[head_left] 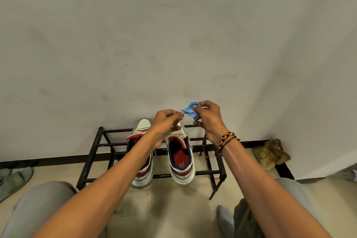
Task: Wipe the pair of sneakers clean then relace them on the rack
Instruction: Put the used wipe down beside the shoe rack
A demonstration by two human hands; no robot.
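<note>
Both hands (190, 117) pinch a crumpled blue cloth (190, 111) above the white-and-red sneakers (180, 157) on the black metal rack (92, 150) at lower centre — wiping seems not begun, relacing remains.

You have open rack (92, 149) bars to the left of the two sneakers (180, 157) and a narrower gap to their right. The wall (173, 44) stands just behind the rack's far edge. A crumpled bag (270, 153) sits in the right corner, slippers (16, 178) far left on the floor.
</note>
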